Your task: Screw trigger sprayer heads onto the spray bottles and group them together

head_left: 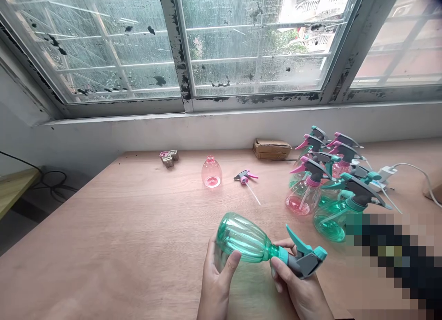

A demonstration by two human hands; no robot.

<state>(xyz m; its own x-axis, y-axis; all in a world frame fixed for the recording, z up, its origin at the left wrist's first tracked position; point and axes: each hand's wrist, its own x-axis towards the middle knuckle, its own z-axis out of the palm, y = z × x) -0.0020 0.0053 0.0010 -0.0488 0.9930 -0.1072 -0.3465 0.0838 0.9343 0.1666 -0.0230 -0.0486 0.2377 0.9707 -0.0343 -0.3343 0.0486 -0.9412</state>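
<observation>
Sideways, a green bottle (245, 239) was held over the surface's (120, 228) near edge.
Left hand (216, 283) wrapped its body; right hand (300, 290) pinched the neck beside the grey sprayer (305, 261).

The green spray bottle (245, 239) is see-through, with lines running down its round body. It lies on its side, with its bottom pointing up and to the left. Its grey and green spray top (305, 259) sits on the neck, at the right end. The left hand (216, 283) holds the round body. The right hand (300, 290) holds the neck.
</observation>
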